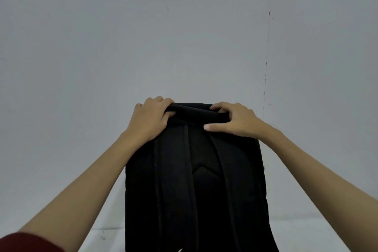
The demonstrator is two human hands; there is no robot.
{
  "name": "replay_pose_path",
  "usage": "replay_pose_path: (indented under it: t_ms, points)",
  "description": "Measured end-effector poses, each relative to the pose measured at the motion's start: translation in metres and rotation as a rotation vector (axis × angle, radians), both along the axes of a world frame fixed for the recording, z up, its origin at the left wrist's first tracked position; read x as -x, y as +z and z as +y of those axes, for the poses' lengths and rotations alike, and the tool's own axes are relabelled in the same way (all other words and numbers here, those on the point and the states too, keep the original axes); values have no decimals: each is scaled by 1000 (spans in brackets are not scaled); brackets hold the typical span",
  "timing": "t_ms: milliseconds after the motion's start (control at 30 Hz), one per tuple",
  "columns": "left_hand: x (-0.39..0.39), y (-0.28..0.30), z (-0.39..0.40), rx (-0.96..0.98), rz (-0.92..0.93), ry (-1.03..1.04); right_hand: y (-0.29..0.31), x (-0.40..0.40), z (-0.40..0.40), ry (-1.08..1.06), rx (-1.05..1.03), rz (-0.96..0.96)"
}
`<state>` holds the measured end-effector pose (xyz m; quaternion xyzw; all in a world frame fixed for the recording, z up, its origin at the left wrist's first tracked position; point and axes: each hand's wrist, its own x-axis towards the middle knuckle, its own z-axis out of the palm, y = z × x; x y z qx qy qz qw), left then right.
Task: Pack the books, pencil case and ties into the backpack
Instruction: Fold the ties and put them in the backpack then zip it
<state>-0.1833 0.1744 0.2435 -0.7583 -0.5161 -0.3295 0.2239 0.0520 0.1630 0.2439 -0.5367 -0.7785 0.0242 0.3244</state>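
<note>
Both hands are up on the crown of the backpack (194, 180), and it's a two-handed hold. Left hand (152, 116) has its fingers curled over the far-left end of the top handle (194, 111), thumb tucked under the near side, so that one is gripping. Right hand (231, 118) hooks its fingers over the far-right end of the same handle, thumb laid flat along the seam just beneath — gripping too.

The bag stands upright on the pale surface (106, 210), close to its near edge, back panel and both shoulder straps (169, 170) facing the person, with the grey wall (184, 37) behind. Books, pencil case, ties: none in sight. Whether a zip is open, I can't tell; the opening would be on the far side.

So, by my reading, this is the positioning step: getting the bag steady and turned before anything is packed. To do it well, keep the grip even at both ends so the bag doesn't twist, and swing it round so the main compartment faces the person. Set the base flat before letting go, because a soft empty bag will probably slump forward. Better to keep one hand on the handle while the other finds the zip pull.
</note>
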Motion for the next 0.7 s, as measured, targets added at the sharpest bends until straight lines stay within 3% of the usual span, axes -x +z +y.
replay_pose_path:
  t_ms: [100, 167, 267, 333, 433, 567, 700]
  points:
    - [2, 0, 0, 36, 32, -70, -9, 5, 7, -93, -213, -145]
    - [9, 4, -3, 23, 134, -100, -1, 11, 5, -92, -260, 93]
    - [17, 8, -11, -37, 268, -143, 33, 11, -7, 95, -10, 549]
    - [14, 13, -15, -78, 286, -147, 47, 9, -13, 132, 105, 456]
    - [9, 27, -17, -113, 182, -92, 44, 8, -10, 19, 3, 296]
    - [17, 15, -16, -89, -82, -60, 31, 9, -8, -77, -208, 409]
    - [25, -15, -45, -8, -361, 69, 1, -7, -17, -108, -215, 556]
